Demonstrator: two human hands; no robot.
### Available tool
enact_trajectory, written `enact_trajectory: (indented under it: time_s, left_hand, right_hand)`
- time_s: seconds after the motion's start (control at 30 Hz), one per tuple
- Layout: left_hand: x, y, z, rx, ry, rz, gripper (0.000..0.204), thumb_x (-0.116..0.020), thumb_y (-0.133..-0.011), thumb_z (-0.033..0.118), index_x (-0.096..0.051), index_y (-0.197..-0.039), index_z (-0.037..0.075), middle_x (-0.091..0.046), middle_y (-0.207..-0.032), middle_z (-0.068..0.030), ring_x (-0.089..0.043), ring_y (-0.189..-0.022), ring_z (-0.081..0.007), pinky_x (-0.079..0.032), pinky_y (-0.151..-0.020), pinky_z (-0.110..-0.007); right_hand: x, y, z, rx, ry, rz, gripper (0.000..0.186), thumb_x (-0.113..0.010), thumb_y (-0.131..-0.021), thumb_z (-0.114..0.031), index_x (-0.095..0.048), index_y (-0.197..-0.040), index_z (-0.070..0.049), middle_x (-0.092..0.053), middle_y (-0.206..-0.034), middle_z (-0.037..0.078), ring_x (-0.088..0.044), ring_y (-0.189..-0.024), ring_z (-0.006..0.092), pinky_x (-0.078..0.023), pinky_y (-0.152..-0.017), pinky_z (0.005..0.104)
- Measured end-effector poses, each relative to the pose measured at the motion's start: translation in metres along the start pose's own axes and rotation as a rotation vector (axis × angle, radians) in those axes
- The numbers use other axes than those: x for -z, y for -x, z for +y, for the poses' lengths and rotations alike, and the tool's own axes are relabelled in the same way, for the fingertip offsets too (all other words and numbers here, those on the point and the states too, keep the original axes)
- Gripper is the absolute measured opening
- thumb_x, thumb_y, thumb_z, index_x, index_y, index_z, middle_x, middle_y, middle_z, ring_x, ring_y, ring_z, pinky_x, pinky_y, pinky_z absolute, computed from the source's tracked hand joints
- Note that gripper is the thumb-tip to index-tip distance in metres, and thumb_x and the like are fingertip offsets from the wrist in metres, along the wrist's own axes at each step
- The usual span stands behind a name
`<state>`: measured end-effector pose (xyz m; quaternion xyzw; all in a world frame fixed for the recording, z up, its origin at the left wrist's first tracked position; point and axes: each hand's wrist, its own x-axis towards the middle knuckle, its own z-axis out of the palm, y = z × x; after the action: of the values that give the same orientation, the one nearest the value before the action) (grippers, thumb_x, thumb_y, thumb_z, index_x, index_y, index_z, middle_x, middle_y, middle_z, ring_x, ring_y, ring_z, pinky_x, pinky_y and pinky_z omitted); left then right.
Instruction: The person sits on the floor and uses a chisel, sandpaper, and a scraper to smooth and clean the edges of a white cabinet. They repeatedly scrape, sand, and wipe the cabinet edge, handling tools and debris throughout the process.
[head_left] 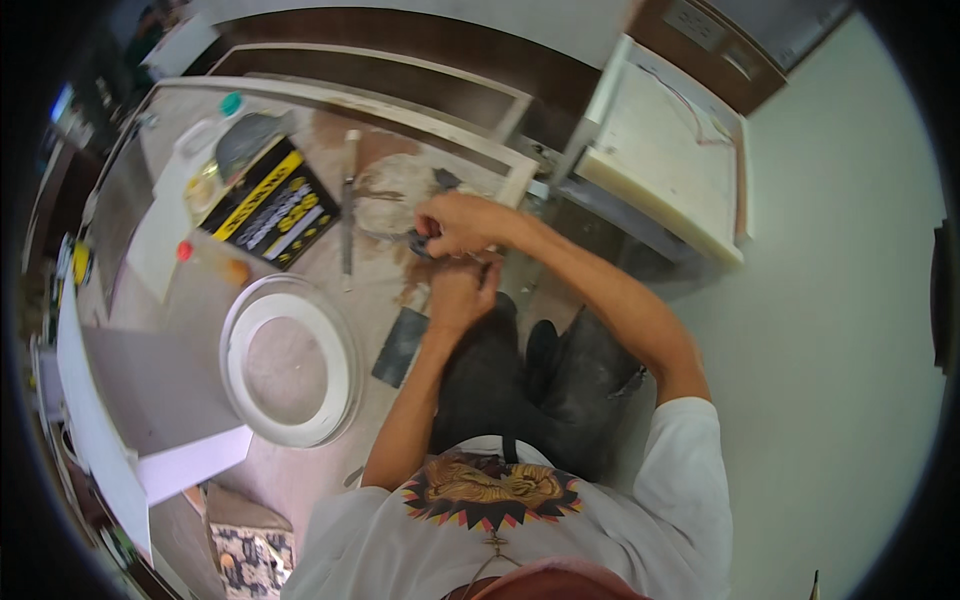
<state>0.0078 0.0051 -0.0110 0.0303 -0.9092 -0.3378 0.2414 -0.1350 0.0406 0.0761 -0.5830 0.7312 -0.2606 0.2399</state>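
Note:
My right hand (460, 224) is closed, pinching a small dark grey piece (420, 243) whose kind I cannot make out. Just below it, my left hand (460, 298) is curled with the thumb raised; whatever it grips is hidden. Both hands are close together over the dusty right side of the work surface (300, 255). A dark grey rectangular sheet (400, 347) lies beside my left wrist. Beyond the right hand lies a small dark scrap (447, 180). A long, narrow tool (348, 210) with a pale upper end lies left of the hands.
White rings (235, 365) lie left of my left forearm. Farther back are a black box (275, 205) with a yellow band, a red-capped bottle (210, 258) and a teal-capped container (232, 104). A pale frame (400, 105) edges the back; a white-sided box (650, 150) stands right.

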Motion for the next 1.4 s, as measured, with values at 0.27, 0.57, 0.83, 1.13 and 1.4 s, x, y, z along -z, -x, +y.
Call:
enact_trajectory:
  time_s: [0.27, 0.57, 0.83, 1.13, 1.4]
  left_hand:
    - [0.002, -0.006, 0.010, 0.096, 0.215, 0.002, 0.013, -0.065, -0.094, 0.014, -0.074, -0.100, 0.006, -0.073, -0.090, -0.0122, -0.067, -0.073, -0.0291, -0.052, -0.064, -0.038]
    - [0.007, -0.009, 0.013, 0.186, 0.301, -0.038, 0.015, -0.065, -0.094, 0.014, -0.074, -0.101, 0.005, -0.071, -0.084, -0.0140, -0.065, -0.070, -0.0287, -0.051, -0.065, -0.039]
    - [0.004, -0.006, 0.007, 0.143, 0.323, 0.000, 0.016, -0.064, -0.095, 0.015, -0.074, -0.104, 0.006, -0.070, -0.082, -0.0144, -0.063, -0.068, -0.0259, -0.050, -0.064, -0.036]
    - [0.008, -0.009, 0.008, 0.191, 0.333, -0.015, 0.014, -0.067, -0.093, 0.016, -0.074, -0.100, 0.007, -0.072, -0.086, -0.0142, -0.067, -0.070, -0.0288, -0.051, -0.064, -0.040]
    - [0.007, -0.009, 0.008, 0.150, 0.352, 0.013, 0.013, -0.066, -0.094, 0.015, -0.074, -0.100, 0.006, -0.072, -0.087, -0.0152, -0.068, -0.069, -0.0302, -0.052, -0.064, -0.042]
  right_hand:
    - [0.153, 0.155, 0.025, -0.195, 0.271, 0.609, 0.043, -0.082, -0.081, -0.035, -0.061, -0.102, -0.004, -0.067, -0.089, 0.005, -0.057, -0.066, 0.0094, -0.048, -0.060, 0.0305]
    - [0.190, 0.212, 0.077, -0.558, 0.589, 0.458, 0.053, -0.081, -0.078, -0.050, -0.060, -0.099, -0.006, -0.065, -0.086, 0.007, -0.060, -0.075, 0.0242, -0.047, -0.069, 0.0388]
    - [0.191, 0.211, 0.068, -0.583, 0.637, 0.381, 0.053, -0.080, -0.079, -0.050, -0.059, -0.099, -0.006, -0.069, -0.092, 0.010, -0.065, -0.084, 0.0302, -0.049, -0.076, 0.0434]
    - [0.180, 0.210, 0.076, -0.486, 0.749, 0.415, 0.038, -0.074, -0.085, -0.037, -0.057, -0.102, -0.008, -0.066, -0.094, 0.009, -0.064, -0.087, 0.0290, -0.050, -0.076, 0.0412]
    - [0.181, 0.209, 0.079, -0.451, 0.769, 0.394, 0.035, -0.071, -0.085, -0.032, -0.055, -0.104, -0.007, -0.067, -0.095, 0.010, -0.065, -0.091, 0.0311, -0.050, -0.080, 0.0422]
